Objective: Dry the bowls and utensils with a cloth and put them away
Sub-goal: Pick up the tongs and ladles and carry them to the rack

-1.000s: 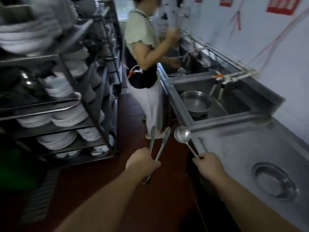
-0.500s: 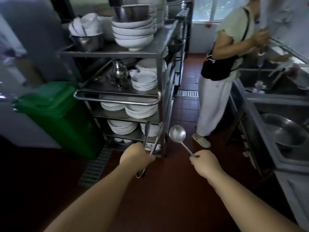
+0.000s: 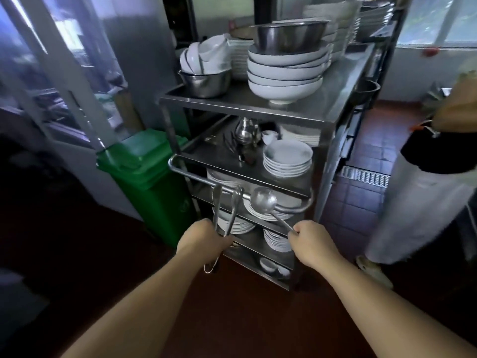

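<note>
My left hand (image 3: 204, 240) grips a pair of steel tongs (image 3: 227, 208), tips pointing up in front of the cart's handle bar. My right hand (image 3: 311, 240) holds a steel ladle (image 3: 263, 201) by its handle, bowl raised beside the tongs. Straight ahead stands a steel shelf cart (image 3: 296, 109). Its top carries a stack of white bowls (image 3: 285, 73) with a steel bowl (image 3: 289, 34) on it. A smaller steel bowl (image 3: 205, 82) of white dishes sits at the left. The second shelf (image 3: 222, 156) holds utensils, a steel pot (image 3: 244, 130) and stacked white plates (image 3: 287, 158).
A green bin (image 3: 147, 177) stands left of the cart. Another person (image 3: 426, 182) in a dark apron stands at the right on the red tile floor (image 3: 361, 156). A floor drain grate (image 3: 365, 175) lies behind the cart. Lower shelves hold more plates.
My view has swung left from the sinks to face the shelf cart, which is now closer. Both hands keep holding the tongs and the ladle in the same pose.
</note>
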`<state>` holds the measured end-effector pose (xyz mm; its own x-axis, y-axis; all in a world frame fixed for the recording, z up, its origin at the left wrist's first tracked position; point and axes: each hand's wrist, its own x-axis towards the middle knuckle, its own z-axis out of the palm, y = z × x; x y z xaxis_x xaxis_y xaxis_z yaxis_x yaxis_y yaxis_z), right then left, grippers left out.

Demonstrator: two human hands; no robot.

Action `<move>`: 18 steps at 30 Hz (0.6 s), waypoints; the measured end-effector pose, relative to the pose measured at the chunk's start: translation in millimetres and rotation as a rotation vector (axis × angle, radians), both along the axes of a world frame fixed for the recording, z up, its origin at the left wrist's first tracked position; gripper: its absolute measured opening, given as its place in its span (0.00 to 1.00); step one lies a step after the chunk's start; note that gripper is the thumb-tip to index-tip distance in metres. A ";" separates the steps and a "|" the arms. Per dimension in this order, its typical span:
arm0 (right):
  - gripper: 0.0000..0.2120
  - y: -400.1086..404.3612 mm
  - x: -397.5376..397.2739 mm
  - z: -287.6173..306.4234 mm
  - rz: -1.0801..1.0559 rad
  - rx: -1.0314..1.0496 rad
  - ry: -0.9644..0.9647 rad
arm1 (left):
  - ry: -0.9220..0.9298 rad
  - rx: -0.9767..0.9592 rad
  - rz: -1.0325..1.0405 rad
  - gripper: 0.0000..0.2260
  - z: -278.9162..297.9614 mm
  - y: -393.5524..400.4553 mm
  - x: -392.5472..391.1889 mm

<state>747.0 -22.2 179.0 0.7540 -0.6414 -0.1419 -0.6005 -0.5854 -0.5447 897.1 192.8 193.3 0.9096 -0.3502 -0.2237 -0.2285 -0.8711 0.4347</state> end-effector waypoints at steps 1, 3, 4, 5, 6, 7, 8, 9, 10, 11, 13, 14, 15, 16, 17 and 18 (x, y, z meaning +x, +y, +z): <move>0.18 -8.6 13.3 2.8 0.023 -0.021 0.004 | -0.008 0.005 0.012 0.18 1.4 -6.1 9.4; 0.18 -26.4 43.5 7.5 0.064 -0.037 0.007 | -0.019 0.009 0.047 0.17 3.1 -18.4 31.8; 0.17 -33.3 56.6 9.6 0.087 -0.046 0.016 | -0.019 0.016 0.061 0.17 3.9 -23.3 41.7; 0.16 -39.1 69.3 12.3 0.110 -0.056 0.021 | -0.018 0.022 0.071 0.17 4.7 -27.7 51.9; 0.15 -44.4 82.2 14.6 0.126 -0.066 0.024 | -0.017 0.026 0.079 0.18 5.7 -31.4 62.9; 0.15 -49.0 94.8 15.9 0.136 -0.070 0.030 | -0.016 0.030 0.084 0.18 5.7 -35.0 74.8; 0.17 -53.1 107.5 16.3 0.144 -0.073 0.037 | -0.016 0.033 0.087 0.18 5.8 -38.0 87.0; 0.18 -57.1 120.4 16.0 0.149 -0.076 0.042 | -0.019 0.032 0.090 0.19 6.0 -40.9 100.2; 0.19 -60.6 133.6 15.6 0.158 -0.089 0.042 | -0.023 0.030 0.093 0.19 6.4 -43.3 113.8; 0.20 -64.0 146.3 14.7 0.174 -0.108 0.040 | -0.027 0.027 0.093 0.19 6.4 -45.6 128.2; 0.21 -70.6 172.5 12.1 0.193 -0.131 0.029 | -0.030 0.021 0.085 0.18 5.6 -50.0 158.4; 0.20 -74.0 186.3 10.0 0.191 -0.130 0.023 | -0.030 0.015 0.080 0.17 4.4 -52.4 174.7; 0.20 -77.1 201.1 7.4 0.186 -0.126 0.021 | -0.032 0.007 0.071 0.15 2.8 -55.2 192.2; 0.19 -79.8 216.5 4.5 0.180 -0.122 0.026 | -0.030 0.001 0.057 0.15 0.4 -58.2 210.7; 0.18 -81.7 232.7 1.4 0.169 -0.119 0.035 | -0.024 0.002 0.037 0.15 -2.3 -61.5 230.1; 0.18 -83.1 249.5 -1.3 0.154 -0.119 0.045 | -0.014 0.010 0.016 0.16 -4.8 -65.0 250.6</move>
<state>996.4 -105.2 177.7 0.8389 -0.5336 -0.1074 -0.5212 -0.7306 -0.4411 1147.7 127.8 188.5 0.9183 -0.3332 -0.2139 -0.2204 -0.8789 0.4230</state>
